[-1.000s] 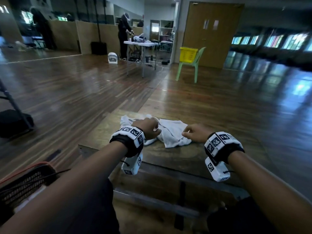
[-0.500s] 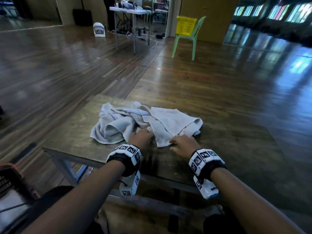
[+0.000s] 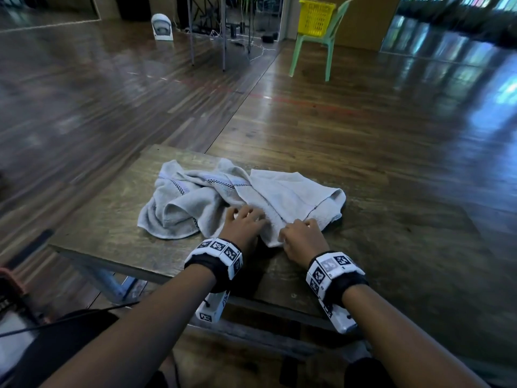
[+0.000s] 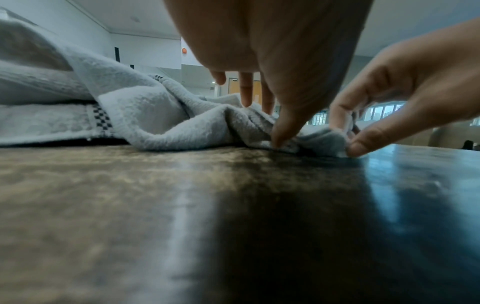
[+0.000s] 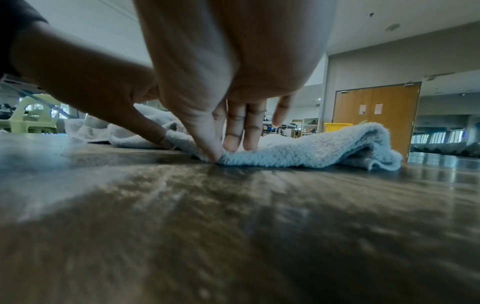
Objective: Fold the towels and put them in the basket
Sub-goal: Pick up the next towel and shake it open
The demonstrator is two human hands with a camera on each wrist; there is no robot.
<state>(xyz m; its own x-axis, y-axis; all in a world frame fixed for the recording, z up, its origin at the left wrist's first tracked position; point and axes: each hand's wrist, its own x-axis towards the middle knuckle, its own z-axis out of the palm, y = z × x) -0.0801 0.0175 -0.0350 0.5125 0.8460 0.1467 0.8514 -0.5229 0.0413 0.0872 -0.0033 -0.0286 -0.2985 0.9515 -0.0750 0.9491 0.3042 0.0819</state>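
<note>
A crumpled white towel (image 3: 288,197) lies on the wooden table (image 3: 112,233), beside or joined to a bunched part with a checkered band (image 3: 181,203); I cannot tell whether this is one towel or two. My left hand (image 3: 243,219) sits on its near edge, thumb down at the hem and fingers on top (image 4: 262,123). My right hand (image 3: 300,232) pinches the near corner between thumb and fingers (image 5: 221,152). The two hands are close together. In the right wrist view the towel (image 5: 311,148) humps up to the right of the pinch.
A dark mesh basket with a red rim (image 3: 11,287) shows at the lower left, below the table. Far off stand a green chair (image 3: 327,49) carrying a yellow basket (image 3: 316,16) and a folding table (image 3: 207,29). Polished wood floor surrounds the table.
My head has tipped down, so the table now fills the view. Both hands went from raised fists at the towel down onto its near edge, and their fingers have spread a little.
</note>
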